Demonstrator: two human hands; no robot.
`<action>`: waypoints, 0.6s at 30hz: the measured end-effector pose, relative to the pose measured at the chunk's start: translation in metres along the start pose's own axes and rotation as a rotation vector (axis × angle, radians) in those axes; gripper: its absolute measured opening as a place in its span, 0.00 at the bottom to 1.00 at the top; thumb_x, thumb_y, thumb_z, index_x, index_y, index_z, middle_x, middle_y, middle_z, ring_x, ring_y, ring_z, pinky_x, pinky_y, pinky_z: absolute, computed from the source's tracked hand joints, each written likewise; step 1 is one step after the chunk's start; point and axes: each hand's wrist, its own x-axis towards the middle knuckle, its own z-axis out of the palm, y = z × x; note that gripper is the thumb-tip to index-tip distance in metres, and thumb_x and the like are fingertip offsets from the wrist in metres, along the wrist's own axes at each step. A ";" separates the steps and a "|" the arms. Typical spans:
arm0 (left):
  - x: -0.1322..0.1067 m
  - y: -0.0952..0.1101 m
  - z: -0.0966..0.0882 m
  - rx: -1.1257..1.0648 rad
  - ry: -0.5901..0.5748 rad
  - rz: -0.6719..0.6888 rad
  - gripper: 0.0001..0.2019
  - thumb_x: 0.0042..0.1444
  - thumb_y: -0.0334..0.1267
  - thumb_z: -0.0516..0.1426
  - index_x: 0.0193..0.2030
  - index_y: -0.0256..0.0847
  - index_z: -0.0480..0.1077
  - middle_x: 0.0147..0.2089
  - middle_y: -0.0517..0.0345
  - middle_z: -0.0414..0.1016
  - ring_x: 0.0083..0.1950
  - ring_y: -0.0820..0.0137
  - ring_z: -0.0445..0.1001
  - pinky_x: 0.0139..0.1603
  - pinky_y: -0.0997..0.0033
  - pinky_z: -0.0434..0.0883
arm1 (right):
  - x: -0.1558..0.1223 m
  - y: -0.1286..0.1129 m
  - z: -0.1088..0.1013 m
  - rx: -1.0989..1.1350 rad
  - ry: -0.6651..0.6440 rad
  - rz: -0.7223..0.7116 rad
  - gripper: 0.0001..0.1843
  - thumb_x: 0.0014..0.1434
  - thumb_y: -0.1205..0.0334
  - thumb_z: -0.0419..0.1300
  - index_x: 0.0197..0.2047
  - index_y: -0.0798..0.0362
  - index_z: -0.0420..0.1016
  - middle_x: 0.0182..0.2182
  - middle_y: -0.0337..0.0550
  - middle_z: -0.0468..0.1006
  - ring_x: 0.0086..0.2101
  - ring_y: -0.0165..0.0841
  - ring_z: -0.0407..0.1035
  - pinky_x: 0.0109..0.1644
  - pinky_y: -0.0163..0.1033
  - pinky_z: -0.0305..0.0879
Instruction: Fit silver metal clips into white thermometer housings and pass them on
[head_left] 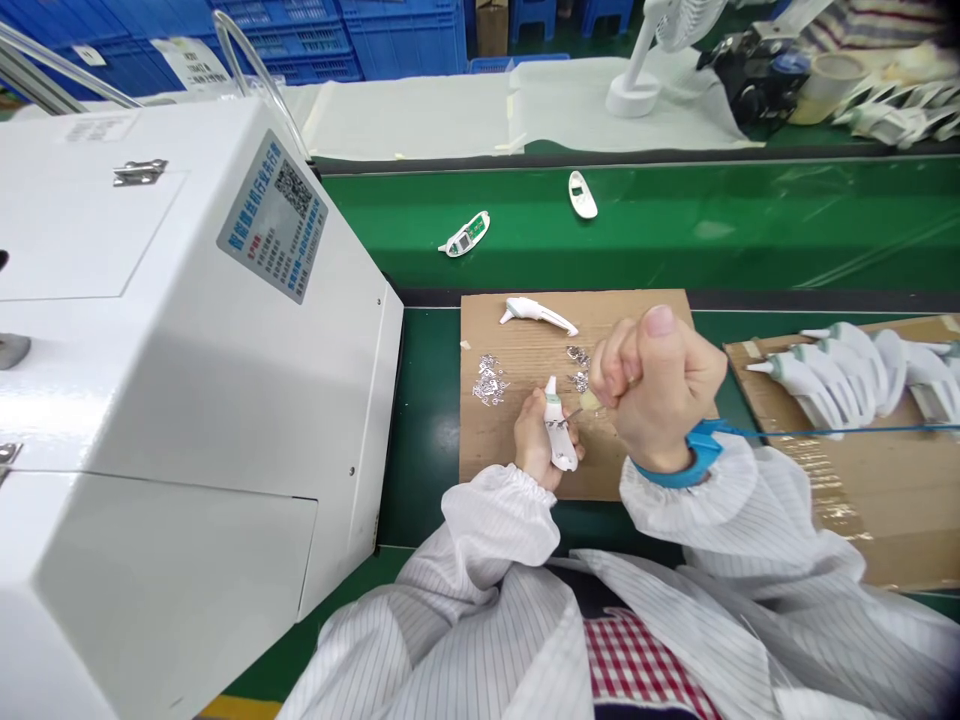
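Note:
My left hand (534,440) is closed around a white ear thermometer housing (556,428), its narrow probe tip pointing away from me. Small metal pieces show across the middle of the housing. My right hand (654,375) makes a fist, thumb uppermost, around a thin-shafted tool with a yellowish handle (590,401). The tool's metal end reaches the housing's right side; most of its handle is hidden in my fist. Beyond my hands lies another white thermometer shell (536,312). Small metal parts form a pile (490,381) at left and a second pile (578,368) beside my right hand.
A cardboard sheet (480,445) lies under my hands. A large white machine (247,420) stands at left. Several white thermometers (840,380) rest on cardboard at right. Two open shells (466,235) lie on the green belt (525,260). A blue cord (825,432) runs rightward from my wrist strap.

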 end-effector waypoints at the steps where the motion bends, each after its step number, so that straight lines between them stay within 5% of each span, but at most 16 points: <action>1: 0.000 0.000 0.001 -0.008 0.014 0.011 0.22 0.57 0.61 0.54 0.38 0.40 0.61 0.22 0.65 0.64 0.15 0.77 0.60 0.17 0.76 0.58 | -0.001 0.000 0.001 -0.005 -0.008 0.005 0.27 0.64 0.51 0.57 0.16 0.49 0.58 0.12 0.33 0.56 0.13 0.25 0.52 0.16 0.37 0.49; 6: -0.009 0.009 0.001 0.038 0.025 0.067 0.14 0.63 0.51 0.52 0.40 0.42 0.59 0.23 0.65 0.66 0.15 0.75 0.62 0.17 0.75 0.61 | 0.007 -0.006 -0.009 0.083 -0.057 0.032 0.25 0.64 0.55 0.57 0.17 0.50 0.58 0.13 0.32 0.57 0.13 0.25 0.52 0.15 0.35 0.46; 9: -0.019 0.020 0.004 0.095 0.038 0.282 0.12 0.66 0.48 0.49 0.44 0.41 0.60 0.28 0.59 0.74 0.25 0.70 0.73 0.27 0.70 0.71 | 0.016 -0.012 -0.031 0.029 0.047 0.048 0.21 0.63 0.56 0.59 0.20 0.50 0.59 0.13 0.31 0.58 0.13 0.23 0.52 0.14 0.32 0.45; 11: -0.022 0.024 0.014 0.109 0.061 0.492 0.14 0.66 0.48 0.49 0.46 0.40 0.62 0.34 0.53 0.78 0.36 0.68 0.77 0.38 0.69 0.73 | 0.016 -0.010 -0.047 -0.189 -0.006 0.199 0.17 0.60 0.55 0.62 0.24 0.50 0.64 0.14 0.30 0.61 0.14 0.23 0.55 0.15 0.31 0.48; 15: -0.010 0.030 0.052 0.242 -0.085 0.615 0.20 0.66 0.53 0.47 0.54 0.42 0.65 0.47 0.48 0.79 0.42 0.65 0.77 0.45 0.66 0.72 | 0.004 0.004 -0.073 -0.359 -0.463 0.776 0.19 0.52 0.45 0.65 0.31 0.52 0.68 0.15 0.30 0.64 0.14 0.24 0.56 0.15 0.30 0.50; 18: 0.017 0.060 0.080 0.694 -0.233 0.686 0.19 0.67 0.48 0.46 0.52 0.40 0.71 0.55 0.45 0.75 0.55 0.60 0.73 0.57 0.60 0.67 | 0.001 0.006 -0.106 -0.311 -0.417 0.853 0.22 0.53 0.40 0.61 0.34 0.52 0.66 0.16 0.29 0.63 0.14 0.23 0.53 0.17 0.31 0.46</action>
